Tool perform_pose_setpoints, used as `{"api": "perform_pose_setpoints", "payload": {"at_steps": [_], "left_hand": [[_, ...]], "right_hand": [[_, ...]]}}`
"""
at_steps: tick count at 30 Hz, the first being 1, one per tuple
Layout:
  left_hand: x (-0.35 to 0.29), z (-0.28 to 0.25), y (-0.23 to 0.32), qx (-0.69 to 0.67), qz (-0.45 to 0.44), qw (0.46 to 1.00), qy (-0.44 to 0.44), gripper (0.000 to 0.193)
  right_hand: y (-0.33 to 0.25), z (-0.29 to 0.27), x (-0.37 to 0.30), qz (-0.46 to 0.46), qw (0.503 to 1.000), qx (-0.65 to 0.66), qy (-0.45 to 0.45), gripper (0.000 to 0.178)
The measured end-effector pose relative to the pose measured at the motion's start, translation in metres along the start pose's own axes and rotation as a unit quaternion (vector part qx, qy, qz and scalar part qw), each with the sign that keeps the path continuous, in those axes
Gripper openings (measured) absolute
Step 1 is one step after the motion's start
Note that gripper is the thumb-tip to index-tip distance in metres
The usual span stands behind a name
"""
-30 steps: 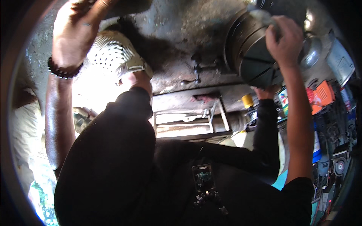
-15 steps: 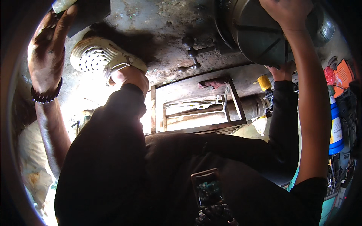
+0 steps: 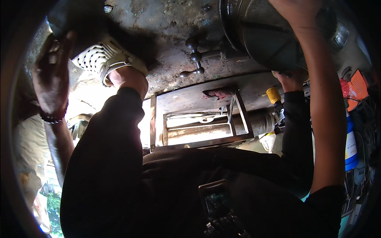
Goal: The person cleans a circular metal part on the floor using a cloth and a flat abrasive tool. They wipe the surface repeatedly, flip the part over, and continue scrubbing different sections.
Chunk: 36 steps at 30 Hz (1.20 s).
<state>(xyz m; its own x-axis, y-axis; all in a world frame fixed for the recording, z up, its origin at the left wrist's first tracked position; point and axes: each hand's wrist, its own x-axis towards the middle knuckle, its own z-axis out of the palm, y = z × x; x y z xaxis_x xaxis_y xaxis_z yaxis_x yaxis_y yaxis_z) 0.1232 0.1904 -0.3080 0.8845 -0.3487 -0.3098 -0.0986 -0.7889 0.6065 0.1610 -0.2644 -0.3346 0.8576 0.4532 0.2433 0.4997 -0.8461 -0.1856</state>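
Observation:
My left hand (image 3: 53,73), with a dark beaded bracelet at the wrist, is at the far left. Its fingers look stretched out, the tips close to a dark flat-sided piece (image 3: 77,20) in deep shadow; I cannot tell whether they touch. My right arm reaches up to a large dark round metal part (image 3: 270,43) at the upper right. There my right hand (image 3: 299,14) lies at the top edge of view, its fingers cut off and hidden. Between the hands, a ball-ended crank handle (image 3: 194,57) sticks out over a stained metal surface (image 3: 166,51).
My foot in a perforated white clog (image 3: 93,59) rests beside the dark piece. Below stand a metal frame (image 3: 242,113), a dark red rag (image 3: 218,93) and a yellow-topped part (image 3: 273,95). At right are a blue container (image 3: 351,139) and an orange object (image 3: 358,89). A small screen device (image 3: 214,198) lies against me.
My left hand has come lower in view, and the dark piece appears farther left. A pale object at its fingertips no longer shows. My right arm stays up; the whole view has shifted slightly.

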Motion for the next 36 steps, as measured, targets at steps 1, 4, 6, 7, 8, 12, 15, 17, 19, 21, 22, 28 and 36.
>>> {"api": "perform_pose_setpoints", "payload": {"at_steps": [1,4,6,7,8,12,15,17,19,21,22,28,36], "left_hand": [[-0.007,0.009,0.016,-0.062,-0.106,0.992,0.018,0.029],[-0.010,0.020,0.045,-0.136,-0.176,0.975,-0.001,0.026],[-0.020,0.021,0.039,-0.213,-0.187,0.959,0.010,0.027],[-0.014,0.019,0.043,-0.225,-0.179,0.958,0.014,0.028],[-0.010,0.011,0.043,-0.212,-0.165,0.963,0.009,0.027],[0.034,-0.007,0.030,-0.182,-0.081,0.979,0.035,0.025],[0.045,-0.004,0.016,-0.273,-0.111,0.954,0.061,0.023],[0.057,0.000,0.010,-0.278,-0.125,0.951,0.046,0.022],[0.062,0.020,0.017,-0.241,-0.037,0.964,0.103,0.022],[0.078,0.015,0.031,-0.190,0.011,0.982,0.023,0.021],[0.086,0.021,0.032,-0.158,0.044,0.986,0.019,0.021],[0.129,0.036,0.070,-0.179,0.070,0.973,-0.127,0.035],[0.199,0.059,0.126,-0.049,0.222,0.937,-0.265,0.050]], "right_hand": [[0.002,0.000,0.000,-0.007,1.000,-0.002,0.000,0.019],[0.009,0.005,-0.002,-0.017,1.000,0.002,0.007,0.022],[0.000,0.009,0.000,-0.005,1.000,0.013,-0.006,0.026],[0.004,0.009,-0.004,-0.022,0.999,-0.024,-0.020,0.022],[0.003,0.001,-0.009,-0.001,0.998,0.032,-0.055,0.023],[-0.004,-0.043,-0.032,0.067,0.989,0.121,-0.057,0.030],[-0.008,-0.075,-0.052,0.161,0.982,0.101,-0.027,0.025],[0.006,-0.086,-0.069,0.226,0.973,0.034,0.005,0.024],[0.016,-0.087,-0.069,0.241,0.970,-0.031,-0.025,0.029],[0.021,-0.064,-0.059,0.194,0.980,-0.051,-0.005,0.034],[0.021,-0.051,-0.055,0.168,0.984,-0.060,0.002,0.037],[0.016,-0.026,-0.056,0.260,0.964,-0.048,-0.021,0.052],[0.015,-0.028,-0.054,0.300,0.953,-0.047,-0.013,0.059]]}}
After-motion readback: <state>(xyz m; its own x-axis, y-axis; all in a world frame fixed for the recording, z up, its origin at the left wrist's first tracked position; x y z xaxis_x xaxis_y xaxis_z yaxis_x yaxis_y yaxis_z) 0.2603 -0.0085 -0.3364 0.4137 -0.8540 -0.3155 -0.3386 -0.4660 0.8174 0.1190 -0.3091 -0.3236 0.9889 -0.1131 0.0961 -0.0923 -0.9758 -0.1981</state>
